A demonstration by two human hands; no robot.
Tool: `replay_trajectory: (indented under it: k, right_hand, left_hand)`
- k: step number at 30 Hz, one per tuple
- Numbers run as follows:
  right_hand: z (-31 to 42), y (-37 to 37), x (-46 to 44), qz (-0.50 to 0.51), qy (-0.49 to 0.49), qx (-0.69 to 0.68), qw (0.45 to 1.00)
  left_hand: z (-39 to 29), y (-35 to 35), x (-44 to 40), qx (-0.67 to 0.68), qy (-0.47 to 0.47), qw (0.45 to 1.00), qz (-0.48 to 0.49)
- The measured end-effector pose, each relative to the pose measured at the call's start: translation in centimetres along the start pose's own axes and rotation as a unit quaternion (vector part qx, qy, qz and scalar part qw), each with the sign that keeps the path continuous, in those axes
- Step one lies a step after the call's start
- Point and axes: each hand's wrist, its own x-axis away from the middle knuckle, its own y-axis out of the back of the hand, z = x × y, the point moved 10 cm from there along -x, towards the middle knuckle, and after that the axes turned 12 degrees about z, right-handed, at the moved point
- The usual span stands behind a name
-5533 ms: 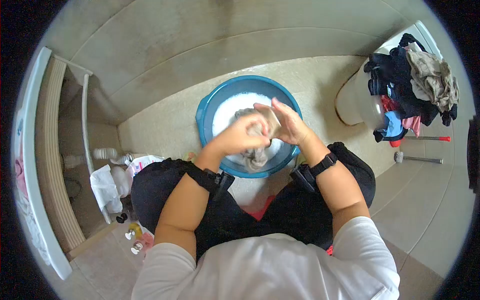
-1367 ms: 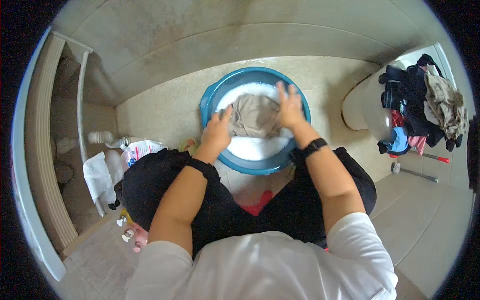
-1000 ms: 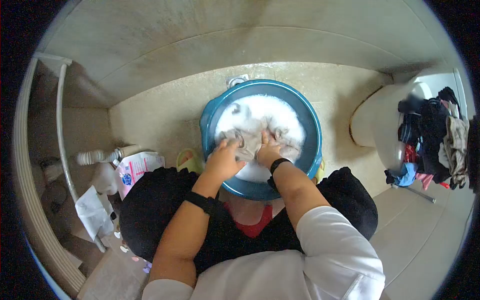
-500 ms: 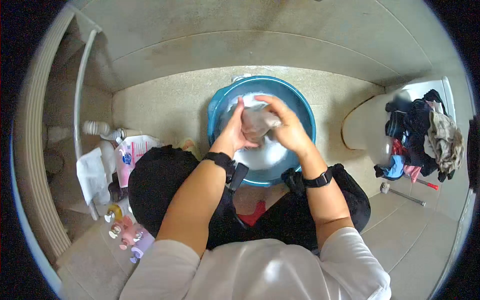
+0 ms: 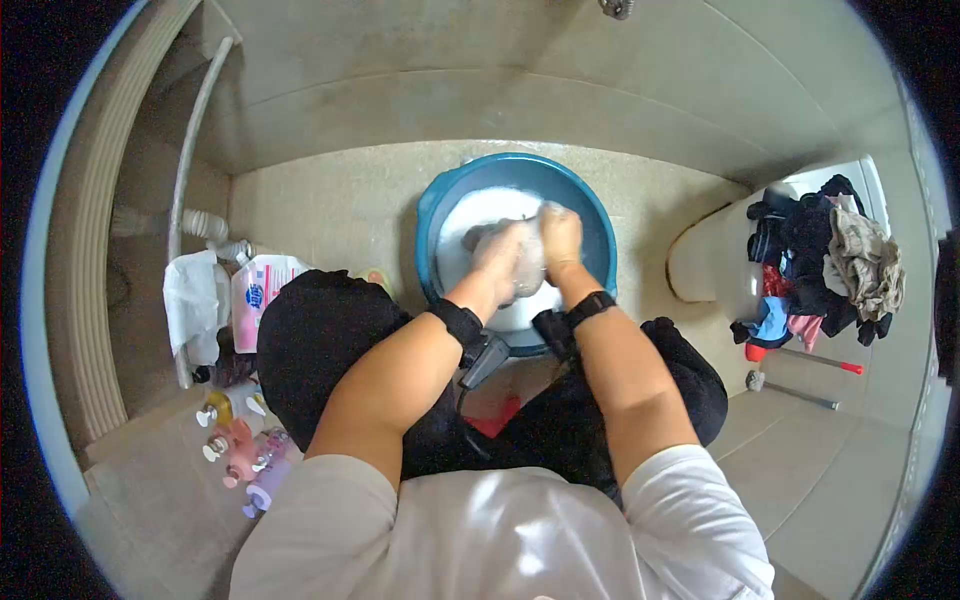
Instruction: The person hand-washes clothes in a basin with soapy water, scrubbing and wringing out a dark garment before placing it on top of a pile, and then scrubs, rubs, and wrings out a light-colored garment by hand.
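Observation:
A blue plastic basin [image 5: 597, 232] stands on the floor in front of me, with white suds [image 5: 482, 207] across the water inside. Over the suds, a wet, greyish piece of cloth [image 5: 529, 264] is bunched between my hands; what kind of garment it is cannot be made out. My left hand [image 5: 501, 262] is wrapped round its left side, slightly smeared by motion. Closed in a fist, my right hand [image 5: 560, 238] grips the cloth's upper right part, close against the left. Black straps are round both wrists.
Clothes [image 5: 815, 250] lie heaped on the white toilet [image 5: 697, 258] at right. Pump bottles [image 5: 240, 450] stand at lower left, near a pink-and-white detergent bag [image 5: 248, 300] and a white rail [image 5: 192, 140]. A long-handled brush [image 5: 795, 390] lies at right.
My hands have come closer together and closed on the cloth, which was held more loosely between spread fingers. The view has shifted slightly.

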Motion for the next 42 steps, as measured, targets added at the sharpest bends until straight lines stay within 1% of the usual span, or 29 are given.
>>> replay_trajectory:
  k: [1, 3, 4, 5, 7, 9, 11, 13, 14, 16, 17, 19, 20, 21, 22, 23, 24, 25, 26, 27, 28, 29, 30, 32, 35, 37, 39, 41, 42]
  right_hand:
    - [-1.8, 0.6, -0.3, -0.008, 0.001, -0.084, 0.996]
    - [-3.7, 1.1, -1.0, 0.016, 0.039, 0.078, 0.996]
    - [-6.6, 0.0, -1.0, 0.040, -0.053, -0.223, 0.973]
    - [-6.8, 0.2, -0.7, 0.039, -0.050, -0.219, 0.974]
    - [2.1, 0.1, 3.9, 0.189, 0.114, -0.335, 0.916]
    - [7.3, 0.0, 7.5, 0.185, 0.213, -0.248, 0.927]
    - [10.1, -0.5, 9.6, 0.072, 0.344, -0.039, 0.935]
    - [10.9, -0.6, 9.6, 0.020, 0.328, -0.046, 0.943]
    - [9.6, -0.4, 8.6, -0.026, 0.288, -0.082, 0.954]
    - [7.1, 0.5, 7.1, -0.114, 0.198, -0.149, 0.962]
    - [7.6, 1.0, 5.6, -0.059, 0.201, -0.061, 0.976]
    - [3.7, 2.3, 3.4, -0.062, 0.070, -0.140, 0.986]
    - [3.8, 3.0, 3.2, -0.071, 0.097, -0.001, 0.993]
    - [3.5, 3.7, 3.6, -0.108, 0.134, 0.059, 0.983]
    - [1.7, 2.4, 2.4, 0.015, 0.147, 0.095, 0.984]
    - [-0.3, 1.3, 2.1, 0.138, 0.156, 0.128, 0.970]
    - [-2.7, 0.9, 3.2, 0.268, 0.025, -0.083, 0.959]
    - [-3.0, 0.4, 6.4, 0.378, -0.104, -0.286, 0.874]
    - [-2.1, 1.0, 8.8, 0.470, -0.073, -0.235, 0.848]
    - [-1.2, 2.0, 10.1, 0.502, -0.046, -0.209, 0.838]
    - [-1.7, 2.7, 9.7, 0.478, -0.045, -0.283, 0.831]
    - [-2.3, 3.3, 8.8, 0.449, -0.041, -0.355, 0.819]
    - [-3.9, 3.0, 7.6, 0.375, -0.089, -0.426, 0.819]
    - [-4.0, 1.4, 7.1, 0.347, -0.120, -0.373, 0.852]
    - [-2.5, 0.1, 7.1, 0.324, -0.104, -0.406, 0.848]
    - [-2.7, 1.2, 5.6, 0.287, -0.047, -0.437, 0.851]
    - [-3.2, 1.2, 5.2, 0.296, -0.065, -0.435, 0.848]
    - [-2.0, 3.0, 4.4, 0.231, -0.011, -0.492, 0.839]
    - [-1.4, 3.3, 4.2, 0.231, -0.005, -0.520, 0.822]
  left_hand:
    - [1.1, 0.0, 0.2, 0.156, 0.022, 0.988, -0.009]
    - [2.2, -0.1, -0.9, 0.160, 0.051, 0.985, 0.033]
    - [1.8, -0.3, -0.7, 0.186, 0.063, 0.978, 0.068]
    - [1.1, -0.6, -0.7, 0.213, 0.073, 0.969, 0.103]
    - [1.6, 0.4, -1.5, 0.270, 0.093, 0.953, 0.098]
    - [0.8, 0.7, 0.5, 0.284, 0.149, 0.947, 0.010]
    - [0.0, 0.0, 1.6, 0.262, 0.118, 0.957, 0.035]
    - [-2.0, -5.8, 2.5, 0.404, 0.076, 0.867, 0.283]
    - [-1.9, -6.0, 2.5, 0.403, 0.077, 0.867, 0.282]
    - [-0.6, -4.5, 2.0, 0.422, 0.055, 0.889, 0.168]
    - [0.1, -3.8, 2.0, 0.428, 0.046, 0.896, 0.112]
    - [0.7, -1.8, 0.6, 0.237, 0.030, 0.969, 0.070]
    - [0.7, -1.4, 0.7, 0.184, 0.022, 0.982, 0.045]
    - [-0.6, -1.8, 2.0, 0.131, 0.014, 0.991, 0.018]
    - [-1.4, -2.0, 2.6, 0.131, 0.014, 0.991, 0.019]
    - [-2.9, -1.9, 3.2, 0.042, -0.026, 0.998, 0.024]
    - [-4.5, -1.9, 3.7, -0.047, -0.069, 0.996, 0.030]
    - [-5.1, -1.6, 3.9, -0.050, -0.070, 0.996, 0.031]
    - [-5.9, -2.0, 4.1, -0.143, -0.082, 0.984, 0.060]
    - [-6.4, -2.6, 4.2, -0.235, -0.093, 0.964, 0.088]
    - [-6.9, -3.2, 4.6, -0.308, -0.106, 0.940, 0.099]
    - [-6.6, -3.4, 4.6, -0.310, -0.105, 0.939, 0.104]
    - [-6.8, -4.5, 4.9, -0.349, -0.147, 0.915, 0.138]
    - [-7.8, -7.0, 6.3, -0.408, -0.253, 0.857, 0.188]
    - [-8.1, -9.3, 8.0, -0.548, -0.273, 0.756, 0.231]
    - [-8.2, -7.8, 7.2, -0.600, -0.222, 0.736, 0.220]
    - [-7.7, -6.1, 6.6, -0.647, -0.174, 0.712, 0.208]
    - [-7.1, -2.7, 5.2, -0.719, -0.118, 0.676, 0.112]
    - [-5.5, -0.8, 3.4, -0.613, -0.024, 0.777, 0.141]
